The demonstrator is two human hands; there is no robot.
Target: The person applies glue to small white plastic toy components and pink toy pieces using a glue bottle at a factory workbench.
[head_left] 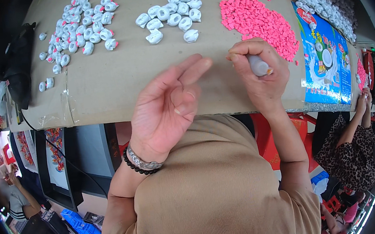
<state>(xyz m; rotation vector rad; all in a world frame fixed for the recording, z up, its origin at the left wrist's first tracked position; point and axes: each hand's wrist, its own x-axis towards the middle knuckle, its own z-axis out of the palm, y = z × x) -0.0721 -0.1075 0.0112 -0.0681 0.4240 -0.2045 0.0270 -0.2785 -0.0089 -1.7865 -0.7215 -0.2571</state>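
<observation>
My right hand (262, 70) is closed round a small pale squeeze bottle (260, 66), whose rounded end shows in my grip; its tip is hidden by my fingers. My left hand (167, 101) is palm up over the table's near edge, two digits stretched out and the others curled, with nothing visible in it. Beyond it is a loose group of small white hollow pieces (163, 13). To the left lie many similar white pieces with pink parts attached (89, 31). A heap of small pink pieces (257, 20) is just beyond my right hand.
Brown sheeting covers the table (102, 89). A blue printed sheet (325, 57) lies on the right, below a box of more white pieces (322, 7). A black item (20, 70) with a cable is at the left edge. Other people sit at both sides.
</observation>
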